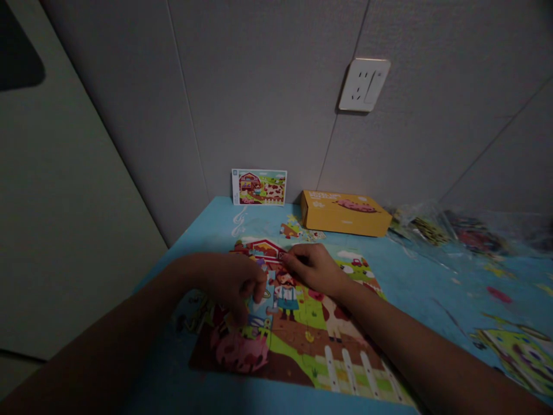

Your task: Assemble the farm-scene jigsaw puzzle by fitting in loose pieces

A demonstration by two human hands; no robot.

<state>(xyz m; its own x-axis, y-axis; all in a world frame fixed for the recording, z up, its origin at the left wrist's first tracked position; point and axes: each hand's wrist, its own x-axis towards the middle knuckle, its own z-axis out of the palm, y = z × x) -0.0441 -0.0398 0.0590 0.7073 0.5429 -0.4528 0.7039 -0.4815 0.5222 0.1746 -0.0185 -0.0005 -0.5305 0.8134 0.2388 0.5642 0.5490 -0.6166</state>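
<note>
A farm jigsaw puzzle (287, 340) lies mostly joined on the blue table cover, showing a farmer, a pink pig, a cow, a white fence and a red barn. My left hand (233, 282) is over its left side, fingers bent downward and apart, with no piece visible between them. At the barn roof, the thumb and forefinger of my right hand (313, 268) come together on a puzzle piece (276, 258); the fingertips partly cover it. My right forearm hides part of the cow and the puzzle's right edge.
Loose puzzle pieces (291, 230) lie behind the puzzle. A picture card (261, 187) leans against the wall beside a yellow box (345, 214). Clear plastic bags (425, 230) with pieces sit at the right. A socket plate (364, 85) is on the wall.
</note>
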